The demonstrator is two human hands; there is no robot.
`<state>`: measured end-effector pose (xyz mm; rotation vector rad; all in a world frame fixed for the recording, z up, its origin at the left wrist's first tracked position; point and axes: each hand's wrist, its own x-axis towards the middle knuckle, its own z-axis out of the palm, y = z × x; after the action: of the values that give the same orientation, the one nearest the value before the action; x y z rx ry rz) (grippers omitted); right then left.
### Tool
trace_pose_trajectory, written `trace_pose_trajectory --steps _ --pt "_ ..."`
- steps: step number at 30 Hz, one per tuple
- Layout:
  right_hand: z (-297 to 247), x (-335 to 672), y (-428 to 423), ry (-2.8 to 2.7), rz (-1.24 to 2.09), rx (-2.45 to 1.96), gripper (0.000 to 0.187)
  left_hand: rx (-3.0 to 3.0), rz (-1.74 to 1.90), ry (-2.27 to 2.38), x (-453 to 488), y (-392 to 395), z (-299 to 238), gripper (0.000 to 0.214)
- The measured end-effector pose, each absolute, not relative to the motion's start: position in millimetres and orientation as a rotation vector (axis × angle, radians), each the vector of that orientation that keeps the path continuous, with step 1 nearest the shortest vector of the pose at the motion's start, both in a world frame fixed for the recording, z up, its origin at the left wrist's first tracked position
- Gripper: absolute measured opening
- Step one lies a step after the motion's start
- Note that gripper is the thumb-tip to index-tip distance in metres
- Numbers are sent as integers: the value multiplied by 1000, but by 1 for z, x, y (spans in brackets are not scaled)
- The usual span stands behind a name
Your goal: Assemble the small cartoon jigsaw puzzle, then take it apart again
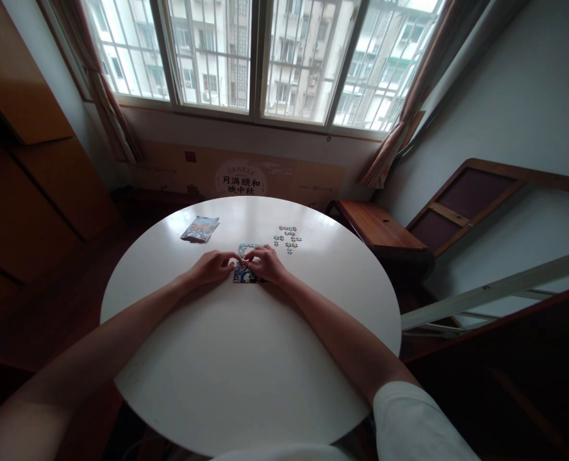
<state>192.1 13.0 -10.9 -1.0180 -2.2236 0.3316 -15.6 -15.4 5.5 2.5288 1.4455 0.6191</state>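
Jigsaw puzzle lies on the round tabletop, left hand at its left edge, right hand over it, fingers curled (gripping pieces? I can't tell); open room stretches nearside.

gap between packet and puzzle pieces

Round white table, one. Jigsaw puzzle, one; left hand at its left edge, right hand over its right part. Loose pieces, far right. Printed packet, far left.
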Motion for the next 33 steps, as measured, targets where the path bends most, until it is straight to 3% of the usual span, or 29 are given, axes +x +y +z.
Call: trace_pose_trajectory --steps 33 --pt "-11 194 12 -2280 335 -994 13 2509 628 1449 -14 -17 8 35"
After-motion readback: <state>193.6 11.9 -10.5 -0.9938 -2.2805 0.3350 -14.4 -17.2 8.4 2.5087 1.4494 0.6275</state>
